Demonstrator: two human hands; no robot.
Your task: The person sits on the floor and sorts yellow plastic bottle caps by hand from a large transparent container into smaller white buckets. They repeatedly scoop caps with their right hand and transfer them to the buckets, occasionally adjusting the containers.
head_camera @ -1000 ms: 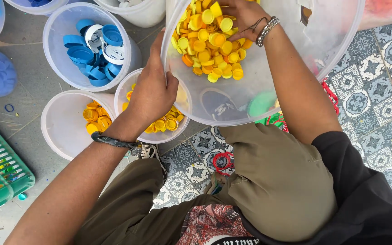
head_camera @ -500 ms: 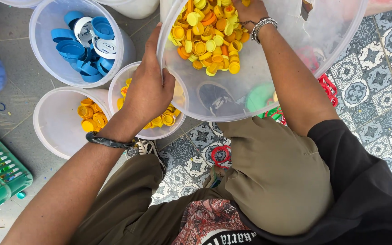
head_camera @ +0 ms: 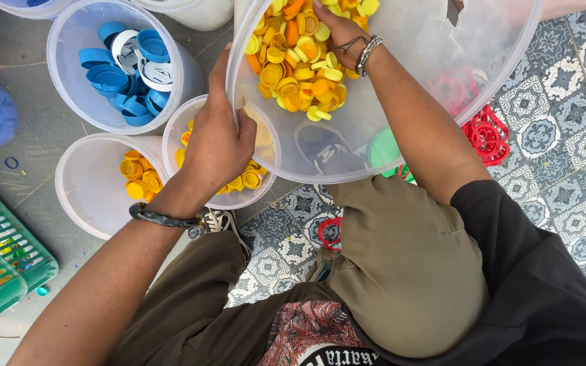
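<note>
Left hand (head_camera: 217, 146) grips the rim of the big clear tub (head_camera: 442, 102) at 9 o'clock, right hand (head_camera: 337, 30) digs into the yellow and orange caps (head_camera: 300, 74), grasp hidden. Tub's dropped lower than a second ago, caps heaped at 11 o'clock.

Yellow and orange caps (head_camera: 303, 64) in a clear tub (head_camera: 442, 102), blue caps (head_camera: 120, 71), blue-patterned floor tiles (head_camera: 564, 135)

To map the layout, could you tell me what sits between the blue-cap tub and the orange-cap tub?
Nothing; in the head view the blue-cap tub and orange-cap tub nearly touch.
</note>
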